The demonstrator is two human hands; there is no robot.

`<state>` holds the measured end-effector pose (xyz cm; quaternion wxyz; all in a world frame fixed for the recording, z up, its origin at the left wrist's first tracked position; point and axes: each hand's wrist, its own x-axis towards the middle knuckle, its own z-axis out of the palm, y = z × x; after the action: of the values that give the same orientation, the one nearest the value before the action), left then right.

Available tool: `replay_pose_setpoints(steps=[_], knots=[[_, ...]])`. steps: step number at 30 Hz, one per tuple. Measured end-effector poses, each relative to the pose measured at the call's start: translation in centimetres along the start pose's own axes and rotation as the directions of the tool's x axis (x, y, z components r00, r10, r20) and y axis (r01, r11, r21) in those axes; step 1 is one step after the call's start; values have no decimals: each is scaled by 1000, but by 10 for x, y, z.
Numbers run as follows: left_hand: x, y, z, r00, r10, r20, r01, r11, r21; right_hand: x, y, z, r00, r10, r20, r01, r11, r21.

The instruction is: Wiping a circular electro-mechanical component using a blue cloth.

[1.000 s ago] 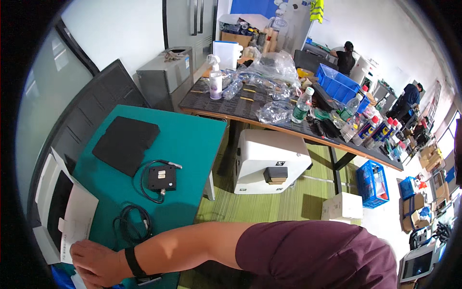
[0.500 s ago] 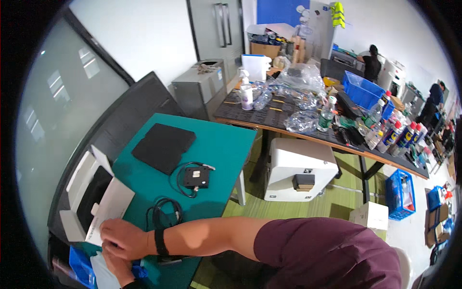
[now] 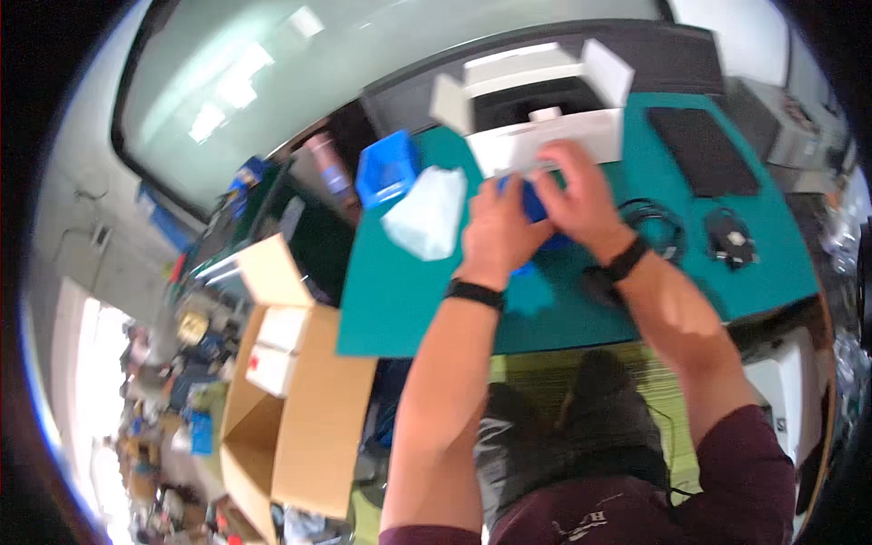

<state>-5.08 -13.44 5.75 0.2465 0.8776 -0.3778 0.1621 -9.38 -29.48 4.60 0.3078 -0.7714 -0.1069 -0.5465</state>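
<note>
Both hands are together over the green tabletop (image 3: 427,318), in front of an opened white carton (image 3: 545,141) with raised flaps and a black interior. My left hand (image 3: 495,232) is closed against a blue object (image 3: 531,202), its kind hidden by my fingers. My right hand (image 3: 581,195) overlaps the other side of that object, fingers bent near the carton's front wall; motion blur hides whether it grips. To the left lie a pale bag (image 3: 427,216) and a blue open bin (image 3: 388,170). A coiled black cable (image 3: 658,222) rests beside my right wrist.
On the right of the table are a black foam slab (image 3: 704,153) and a small black device with a cable (image 3: 729,241). A large open cardboard box (image 3: 318,409) with white boxes inside stands off the table's left edge. A dark partition (image 3: 400,86) runs behind the carton.
My view has swung left and down, bringing both forearms, the blue bin and the cardboard box into sight. My hands, earlier overlapping by the carton, are now side by side at the blue object.
</note>
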Motion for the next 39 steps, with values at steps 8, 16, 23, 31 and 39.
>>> replay_pose_setpoints(steps=[8, 16, 23, 31, 39], knots=[[-7, -12, -31, 968, -30, 250, 12, 997, 73, -2, -16, 1, 993, 62, 101, -69, 996, 65], [28, 7, -40, 895, -140, 423, 19, 961, 277, -2, -14, 6, 993, 59, 106, -65, 997, 52], [36, 8, -11, 911, -162, 380, 54, 958, 280, 1, -23, 4, 993, 27, 118, -37, 996, 84], [37, -6, 17, 984, 97, 150, -128, 968, 214, -2, -15, 4, 986, 61, 156, -75, 994, 83], [55, -7, 27, 986, 13, 167, -61, 957, 282, 6, -13, 4, 988, 52, 146, -65, 994, 87]])
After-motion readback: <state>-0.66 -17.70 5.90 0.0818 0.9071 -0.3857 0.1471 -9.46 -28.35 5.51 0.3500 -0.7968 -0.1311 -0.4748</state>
